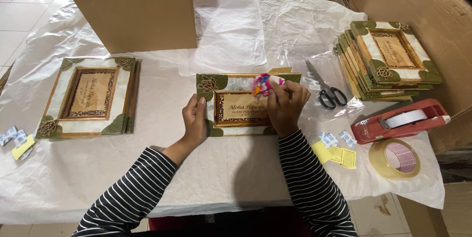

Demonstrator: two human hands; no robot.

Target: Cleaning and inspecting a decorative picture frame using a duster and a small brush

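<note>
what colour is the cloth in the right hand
The cloth is multicoloured: pink, blue, yellow and white, seen in the head view.
</note>
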